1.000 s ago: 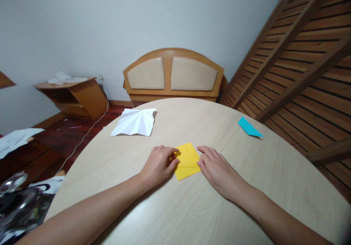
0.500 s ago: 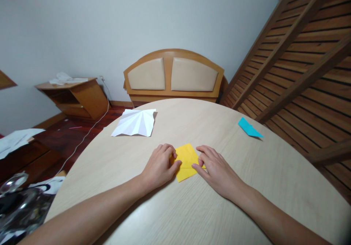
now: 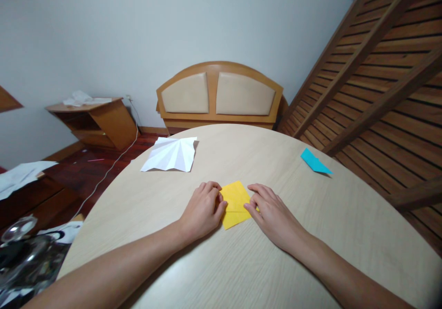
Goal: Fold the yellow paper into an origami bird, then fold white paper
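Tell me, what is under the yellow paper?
The yellow paper lies flat on the round table. Both hands cover its side edges; anything beneath it is hidden.

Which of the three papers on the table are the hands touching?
The yellow paper. It lies flat between the left hand and right hand, both pressing its edges. The white pleated paper and blue paper lie farther away, untouched.
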A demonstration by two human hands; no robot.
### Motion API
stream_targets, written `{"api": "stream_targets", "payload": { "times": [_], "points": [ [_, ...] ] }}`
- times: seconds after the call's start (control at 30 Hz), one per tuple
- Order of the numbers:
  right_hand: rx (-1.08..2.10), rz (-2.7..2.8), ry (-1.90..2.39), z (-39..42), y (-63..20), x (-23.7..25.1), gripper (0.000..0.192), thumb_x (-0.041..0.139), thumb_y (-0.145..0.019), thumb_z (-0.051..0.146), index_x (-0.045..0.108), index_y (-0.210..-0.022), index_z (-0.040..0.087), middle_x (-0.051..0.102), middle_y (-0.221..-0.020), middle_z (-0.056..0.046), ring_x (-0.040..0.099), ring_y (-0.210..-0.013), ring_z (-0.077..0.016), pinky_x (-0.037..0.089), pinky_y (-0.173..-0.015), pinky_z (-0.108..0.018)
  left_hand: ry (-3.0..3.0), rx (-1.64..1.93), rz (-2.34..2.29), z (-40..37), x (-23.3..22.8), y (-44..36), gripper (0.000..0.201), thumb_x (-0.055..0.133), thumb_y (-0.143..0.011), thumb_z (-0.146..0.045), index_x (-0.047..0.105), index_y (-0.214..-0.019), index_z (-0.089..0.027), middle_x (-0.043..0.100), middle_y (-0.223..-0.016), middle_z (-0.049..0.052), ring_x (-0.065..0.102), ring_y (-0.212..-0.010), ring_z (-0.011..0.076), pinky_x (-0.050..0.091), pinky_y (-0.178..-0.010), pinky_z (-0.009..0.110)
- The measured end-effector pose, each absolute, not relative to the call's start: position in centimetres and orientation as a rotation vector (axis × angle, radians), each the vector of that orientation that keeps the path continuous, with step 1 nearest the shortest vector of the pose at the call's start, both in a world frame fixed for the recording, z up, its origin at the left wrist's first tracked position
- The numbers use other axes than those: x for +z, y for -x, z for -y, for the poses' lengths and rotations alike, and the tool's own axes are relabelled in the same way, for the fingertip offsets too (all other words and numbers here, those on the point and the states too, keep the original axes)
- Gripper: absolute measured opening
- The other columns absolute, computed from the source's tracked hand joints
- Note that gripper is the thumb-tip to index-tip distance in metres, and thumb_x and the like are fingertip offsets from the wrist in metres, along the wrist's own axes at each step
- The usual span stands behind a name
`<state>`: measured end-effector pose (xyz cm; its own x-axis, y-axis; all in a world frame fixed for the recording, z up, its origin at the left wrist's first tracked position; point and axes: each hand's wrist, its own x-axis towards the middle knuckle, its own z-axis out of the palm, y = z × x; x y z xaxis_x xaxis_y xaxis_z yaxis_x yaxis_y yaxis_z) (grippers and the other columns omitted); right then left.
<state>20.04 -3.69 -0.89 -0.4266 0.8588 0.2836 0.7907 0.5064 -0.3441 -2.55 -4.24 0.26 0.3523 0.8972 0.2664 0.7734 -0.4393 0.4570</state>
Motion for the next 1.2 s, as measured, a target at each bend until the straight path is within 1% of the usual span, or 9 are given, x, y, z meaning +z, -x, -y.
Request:
{"api": "stream_targets", "payload": {
  "times": [0.1,0.23,0.37,0.67,0.93,1.07,1.2],
  "points": [
    [0.227,2.325,1.366,3.74,-19.98,-0.86,0.022,0.055,-0.098,0.024,0.06,-0.077,0.019,0.061,-0.131,-0.015,0.052,-0.129,-0.0306,0.048,-0.104,-0.053,-2.352,0.713,-1.505,4.28,0.32,2.51,0.016,0.052,-0.096,-0.023,0.059,-0.082,-0.017,0.062,-0.114,0.012,0.056,-0.106,0.0275,0.048,-0.095,0.049],
    [0.253,2.341,1.4,3.75,-19.91,-0.71,0.022,0.055,-0.098,0.023,0.059,-0.077,0.019,0.06,-0.133,-0.016,0.051,-0.131,-0.0311,0.046,-0.106,-0.053,-2.334,0.732,-1.522,4.6,0.36,2.47,0.015,0.053,-0.096,-0.025,0.057,-0.084,-0.017,0.062,-0.115,0.012,0.055,-0.106,0.0274,0.048,-0.097,0.049],
    [0.25,2.351,1.393,3.77,-19.89,-0.62,0.022,0.055,-0.099,0.023,0.059,-0.078,0.018,0.06,-0.133,-0.017,0.05,-0.132,-0.031,0.046,-0.107,-0.053,-2.362,0.704,-1.521,4.86,0.39,2.39,0.018,0.052,-0.096,-0.024,0.059,-0.081,-0.016,0.062,-0.118,0.012,0.054,-0.109,0.0279,0.048,-0.099,0.049],
    [0.207,2.353,1.386,3.78,-19.77,-0.65,0.023,0.053,-0.099,0.022,0.061,-0.078,0.018,0.06,-0.131,-0.017,0.051,-0.13,-0.0319,0.046,-0.107,-0.052,-2.412,0.655,-1.553,4.29,0.47,2.23,0.022,0.052,-0.096,-0.023,0.063,-0.08,-0.015,0.063,-0.117,0.013,0.056,-0.106,0.0281,0.049,-0.098,0.048],
    [0.197,2.363,1.409,3.76,-19.61,-0.66,0.024,0.053,-0.099,0.023,0.065,-0.079,0.017,0.061,-0.132,-0.018,0.051,-0.13,-0.0332,0.048,-0.104,-0.053,-2.415,0.636,-1.578,4.21,0.46,2.18,0.023,0.053,-0.095,-0.022,0.064,-0.077,-0.015,0.064,-0.115,0.011,0.056,-0.104,0.0271,0.051,-0.096,0.046],
    [0.188,2.36,1.413,3.79,-19.53,-0.55,0.025,0.052,-0.099,0.024,0.065,-0.079,0.017,0.062,-0.13,-0.018,0.051,-0.129,-0.0329,0.047,-0.105,-0.052,-2.473,0.602,-1.596,4.21,0.36,2.02,0.02,0.052,-0.095,-0.022,0.065,-0.082,-0.014,0.064,-0.114,0.013,0.056,-0.103,0.0278,0.052,-0.095,0.047],
    [0.172,2.353,1.41,3.81,-19.49,-0.55,0.024,0.053,-0.098,0.023,0.066,-0.078,0.017,0.063,-0.129,-0.017,0.052,-0.128,-0.0326,0.048,-0.105,-0.052,-2.536,0.578,-1.606,4.33,0.27,1.94,0.014,0.053,-0.095,-0.022,0.064,-0.093,-0.012,0.063,-0.113,0.014,0.056,-0.102,0.0283,0.052,-0.094,0.048]
  ]
}}
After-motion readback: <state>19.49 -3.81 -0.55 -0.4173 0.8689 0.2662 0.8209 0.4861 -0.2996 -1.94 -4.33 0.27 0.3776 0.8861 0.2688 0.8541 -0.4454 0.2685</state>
